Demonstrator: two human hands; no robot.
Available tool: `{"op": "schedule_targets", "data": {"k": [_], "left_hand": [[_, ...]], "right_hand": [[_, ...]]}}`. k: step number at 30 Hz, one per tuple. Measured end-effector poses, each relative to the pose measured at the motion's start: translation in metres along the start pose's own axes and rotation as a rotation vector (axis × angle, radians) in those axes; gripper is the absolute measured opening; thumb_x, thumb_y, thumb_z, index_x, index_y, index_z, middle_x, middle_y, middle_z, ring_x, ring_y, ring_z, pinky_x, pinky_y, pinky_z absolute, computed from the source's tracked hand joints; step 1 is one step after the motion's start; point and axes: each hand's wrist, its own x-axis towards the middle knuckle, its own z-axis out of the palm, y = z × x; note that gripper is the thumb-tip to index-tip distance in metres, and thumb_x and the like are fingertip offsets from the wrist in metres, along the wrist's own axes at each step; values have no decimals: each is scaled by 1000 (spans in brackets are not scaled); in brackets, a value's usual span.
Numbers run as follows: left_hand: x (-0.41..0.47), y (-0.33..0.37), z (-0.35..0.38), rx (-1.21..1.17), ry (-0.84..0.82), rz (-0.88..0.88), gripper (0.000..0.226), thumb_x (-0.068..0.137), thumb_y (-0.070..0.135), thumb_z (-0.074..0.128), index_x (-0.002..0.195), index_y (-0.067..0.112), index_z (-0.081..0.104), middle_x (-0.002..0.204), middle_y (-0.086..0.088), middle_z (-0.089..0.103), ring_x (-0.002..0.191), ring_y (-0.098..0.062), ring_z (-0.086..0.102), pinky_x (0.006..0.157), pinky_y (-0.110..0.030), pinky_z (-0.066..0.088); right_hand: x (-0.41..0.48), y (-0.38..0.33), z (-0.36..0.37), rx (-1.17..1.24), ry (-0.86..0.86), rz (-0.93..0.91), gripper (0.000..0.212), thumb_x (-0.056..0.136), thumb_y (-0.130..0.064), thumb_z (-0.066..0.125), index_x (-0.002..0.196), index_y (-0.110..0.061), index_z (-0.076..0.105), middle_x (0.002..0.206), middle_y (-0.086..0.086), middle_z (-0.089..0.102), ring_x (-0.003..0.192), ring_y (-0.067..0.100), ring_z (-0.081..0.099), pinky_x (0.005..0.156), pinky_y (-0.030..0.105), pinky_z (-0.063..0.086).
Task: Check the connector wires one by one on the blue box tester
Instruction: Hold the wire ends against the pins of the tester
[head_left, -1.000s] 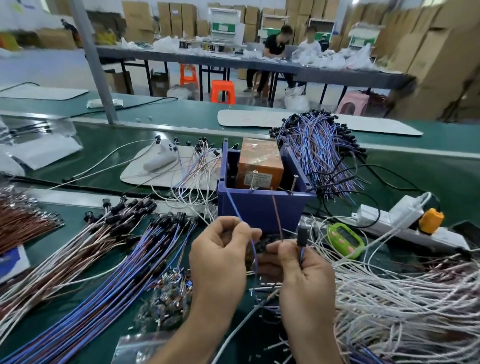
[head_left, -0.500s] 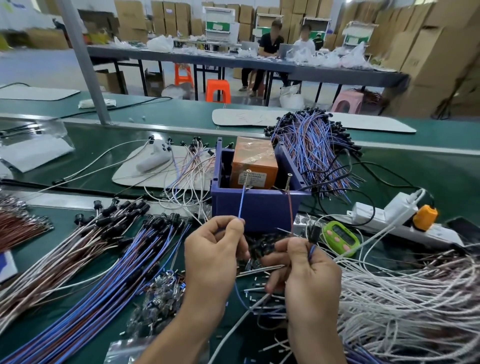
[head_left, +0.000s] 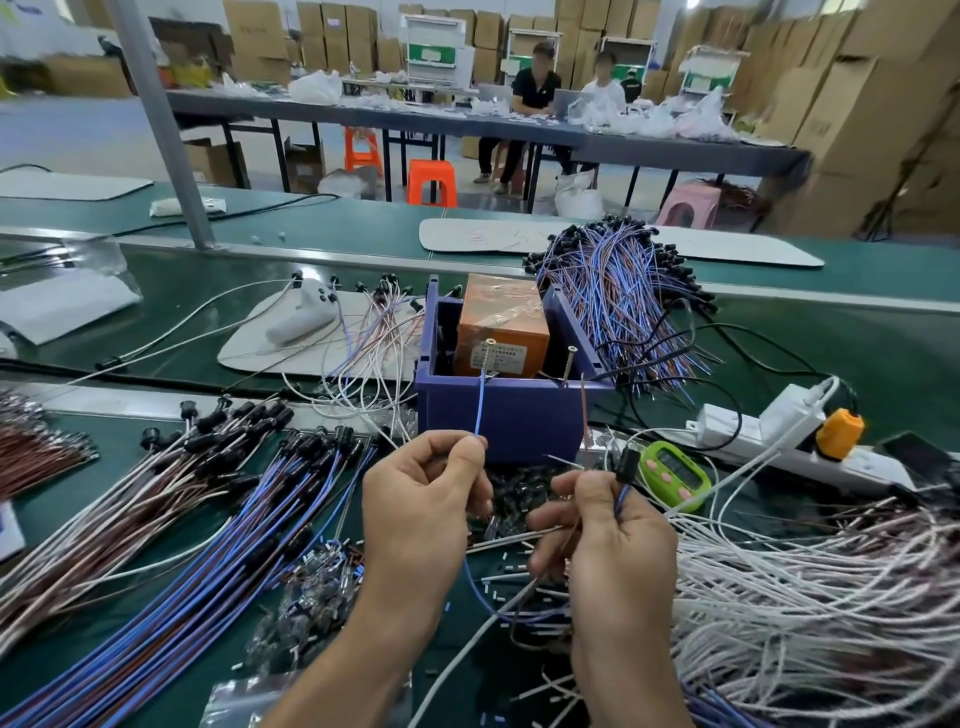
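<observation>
Far left of the green bench mat (head_left: 831, 353): a bundle of brown wires (head_left: 36, 457). Beside it lies a fan of white-and-brown leads with black end caps (head_left: 156, 483), then a thick run of blue-and-brown leads (head_left: 208, 561) angled toward the near edge. A clear bag of small parts (head_left: 306, 587) sits among them. Behind, loose leads lie spread over a white pad (head_left: 249, 348). Centre: the left hand (head_left: 421, 514) is clenched, thumb and forefinger pinching a blue wire (head_left: 479, 410). The wire runs straight up, and its tip appears to touch the left screw (head_left: 487, 358) on the front rim of the blue box tester (head_left: 498, 415). Its slack loops down under both hands. The tester stands upright on the mat just beyond the hands, with an orange block (head_left: 501, 327) inside it. The right screw (head_left: 569, 364) leans on the same rim. A brown wire (head_left: 585, 415) rises beside it, tip near the screw; contact cannot be told. The right hand (head_left: 608, 530) is curled and pinches this brown wire, with the black connector (head_left: 627, 465) standing above its fingers. Behind the tester on the right is a dense bundle of blue-and-brown leads (head_left: 623, 296). Further right: a green timer (head_left: 675, 478), a white power strip (head_left: 769, 436) carrying an orange plug (head_left: 839, 426), and a heap of white wires (head_left: 805, 597).
</observation>
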Motion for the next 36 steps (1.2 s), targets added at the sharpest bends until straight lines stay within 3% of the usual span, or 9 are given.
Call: {"op": "schedule_targets", "data": {"k": [16, 24, 29, 36], "left_hand": [[0, 1, 2, 4, 12, -27, 22, 95, 9, 69, 75, 14, 76, 57, -8, 65, 50, -15, 56, 54, -21, 51], [-3, 3, 1, 0, 52, -46, 27, 96, 10, 69, 72, 21, 76, 58, -8, 66, 50, -15, 58, 55, -19, 51], [-8, 5, 1, -62, 97, -81, 26, 95, 9, 69, 71, 16, 75, 58, -7, 64, 52, -13, 56, 55, -17, 50], [-18, 16, 0, -129, -104, -171, 9, 84, 10, 78, 80, 16, 84, 80, -10, 79, 74, -12, 75, 68, -14, 55]], "right_hand": [[13, 0, -1, 16, -31, 4, 35, 108, -27, 48, 82, -18, 70, 59, 10, 66, 34, 18, 48, 37, 27, 40], [8, -10, -7, 224, -17, 6, 40, 107, -21, 48, 74, -17, 70, 56, 10, 58, 31, 16, 35, 34, 21, 30], [-4, -13, -6, 146, -206, 33, 36, 105, -22, 52, 76, -14, 72, 53, 13, 57, 31, 16, 33, 33, 18, 27], [-11, -13, -4, 9, -358, 90, 33, 102, -16, 54, 75, -14, 73, 46, 11, 49, 33, 13, 32, 35, 17, 25]]}}
